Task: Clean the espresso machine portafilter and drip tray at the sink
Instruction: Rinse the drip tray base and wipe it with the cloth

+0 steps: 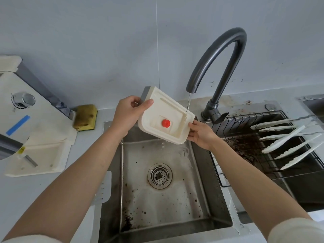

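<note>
Head view, centre frame: drip tray (164, 118) held tilted over sink (201, 165) under running tap (226, 50), left hand (129, 113) clamped on upper-left corner, right hand (199, 134) gripping lower-right edge; likely risks: slip of wet plastic into sink, splash off tilted face onto surface (87, 135).

Bright, even, soft daylight — faint shadows, sharp centre, wide-angle bending at edges.
</note>
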Tool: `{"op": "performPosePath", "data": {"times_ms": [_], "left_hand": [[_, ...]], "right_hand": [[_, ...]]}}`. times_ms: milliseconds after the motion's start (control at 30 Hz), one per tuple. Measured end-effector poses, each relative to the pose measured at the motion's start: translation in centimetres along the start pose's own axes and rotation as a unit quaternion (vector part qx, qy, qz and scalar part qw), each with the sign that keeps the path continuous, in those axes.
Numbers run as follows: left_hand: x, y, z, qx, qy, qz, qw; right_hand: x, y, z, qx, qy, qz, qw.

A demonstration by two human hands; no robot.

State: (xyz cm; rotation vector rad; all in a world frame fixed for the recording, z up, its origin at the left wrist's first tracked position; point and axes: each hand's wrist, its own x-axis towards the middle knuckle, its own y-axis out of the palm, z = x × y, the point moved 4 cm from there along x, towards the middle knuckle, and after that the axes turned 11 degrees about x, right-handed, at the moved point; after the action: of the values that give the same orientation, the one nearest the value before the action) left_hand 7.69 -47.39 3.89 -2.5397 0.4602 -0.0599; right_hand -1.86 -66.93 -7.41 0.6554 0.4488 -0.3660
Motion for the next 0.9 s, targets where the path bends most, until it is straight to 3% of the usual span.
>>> {"op": "performPosePath", "data": {"times_ms": [267, 500, 900], "left_hand": [[0.6, 0.3, 2.6, 0.054, -0.073, -0.001, 0.996], [-0.1, 2.2, 7.2, 0.038, -0.205, 0.134, 0.969], [-2.1, 8.1, 10.7, -0.119, -0.262, 0.238, 0.928]], "right_hand": [[-0.9, -0.9, -1.1, -0.111, 0.075, -0.031, 0.99], [-1.5, -2.2, -0.6, -0.208, 0.101, -0.114, 0.966], [-3.5, -2.6, 5.0, -0.413, -0.067, -0.17, 0.892]]}}
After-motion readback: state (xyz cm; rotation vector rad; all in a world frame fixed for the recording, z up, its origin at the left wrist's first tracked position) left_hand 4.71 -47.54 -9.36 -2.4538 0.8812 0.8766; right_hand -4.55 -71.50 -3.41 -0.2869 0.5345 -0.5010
